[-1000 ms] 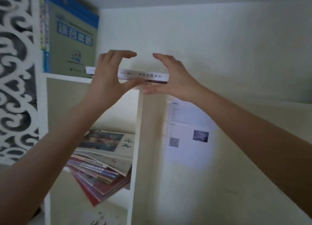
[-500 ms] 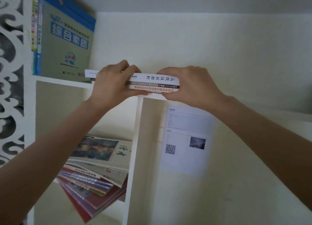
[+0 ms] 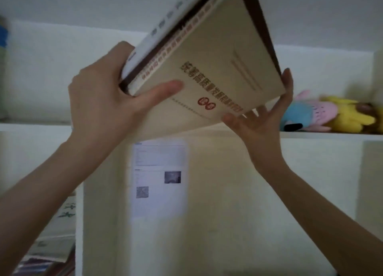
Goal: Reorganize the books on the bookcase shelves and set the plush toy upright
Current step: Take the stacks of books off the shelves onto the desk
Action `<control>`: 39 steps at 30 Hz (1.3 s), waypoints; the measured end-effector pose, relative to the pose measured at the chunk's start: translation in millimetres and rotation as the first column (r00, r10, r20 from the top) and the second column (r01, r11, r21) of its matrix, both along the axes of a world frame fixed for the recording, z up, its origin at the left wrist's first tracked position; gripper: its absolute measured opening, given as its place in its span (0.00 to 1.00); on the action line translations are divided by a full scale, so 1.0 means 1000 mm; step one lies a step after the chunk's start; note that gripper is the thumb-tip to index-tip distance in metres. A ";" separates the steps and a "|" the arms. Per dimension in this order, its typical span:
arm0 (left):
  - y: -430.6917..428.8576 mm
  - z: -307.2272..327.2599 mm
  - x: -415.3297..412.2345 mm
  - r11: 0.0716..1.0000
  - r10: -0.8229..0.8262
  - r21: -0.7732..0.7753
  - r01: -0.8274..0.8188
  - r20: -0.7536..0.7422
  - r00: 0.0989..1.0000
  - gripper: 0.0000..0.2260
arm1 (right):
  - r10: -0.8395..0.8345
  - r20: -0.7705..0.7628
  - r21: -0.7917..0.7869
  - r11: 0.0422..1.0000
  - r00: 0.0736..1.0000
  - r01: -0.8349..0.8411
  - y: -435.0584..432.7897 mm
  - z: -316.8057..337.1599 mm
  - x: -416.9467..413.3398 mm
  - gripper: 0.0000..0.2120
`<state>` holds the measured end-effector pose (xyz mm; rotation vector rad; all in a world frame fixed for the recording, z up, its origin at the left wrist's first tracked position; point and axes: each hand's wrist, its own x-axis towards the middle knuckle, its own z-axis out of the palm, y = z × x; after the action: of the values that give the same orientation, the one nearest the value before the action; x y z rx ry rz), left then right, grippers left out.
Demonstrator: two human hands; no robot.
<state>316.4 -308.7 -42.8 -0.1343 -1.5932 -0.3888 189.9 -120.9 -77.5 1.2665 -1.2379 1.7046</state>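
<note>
left hand [image 3: 99, 101]: clamps the spine end of the stack of books [image 3: 207, 68], thumb flat under the beige cover, fingers over the top; probably so the volumes move as one block.
right hand [image 3: 259, 126]: fingers straight and spread, propping the stack's lower far corner; it supports the stack without gripping it.
stack of books: in the air, steeply tilted, above the upper shelf [image 3: 31, 128], resting on nothing.
plush toy [image 3: 331, 114]: lies on its side on the upper shelf, just beyond the right hand, not yet upright.
lower-left compartment [image 3: 78, 234]: holds a pile of magazines [image 3: 51, 244], blurred.
sheet of paper [image 3: 159, 178]: stuck flat on the panel below the shelf.
</note>
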 end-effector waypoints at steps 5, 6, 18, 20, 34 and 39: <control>0.072 -0.016 -0.036 0.797 -0.575 0.349 0.492 0.190 0.796 0.24 | -0.188 -0.014 -0.065 0.980 0.982 0.187 0.095 -0.018 0.029 0.46; 0.088 -0.027 -0.050 0.723 -0.666 0.432 0.538 0.230 0.710 0.21 | -0.231 0.014 -0.075 0.970 0.973 0.231 0.114 -0.025 0.032 0.46; 0.323 -0.250 -0.200 0.450 -0.846 0.838 0.308 0.511 -0.153 0.17 | -0.525 0.697 0.315 0.836 0.489 0.449 0.348 -0.230 -0.004 0.26; 0.364 -0.305 -0.214 0.488 -0.805 0.849 0.204 0.528 -0.270 0.18 | -0.495 0.800 0.342 0.841 0.341 0.419 0.387 -0.279 -0.009 0.27; 0.474 -0.578 -0.208 0.689 0.058 -0.084 0.720 0.996 0.060 0.25 | -0.761 0.594 0.778 0.626 -0.260 -0.056 0.487 -0.577 -0.027 0.27; 0.472 -0.601 -0.208 0.631 0.141 -0.200 0.750 0.980 0.143 0.26 | -0.737 0.636 0.752 0.658 -0.229 -0.029 0.493 -0.587 -0.026 0.28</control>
<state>108.0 163.4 -643.3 -1.1111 -3.0314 -0.1619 164.0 371.9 -664.1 -0.8495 -2.7549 1.5925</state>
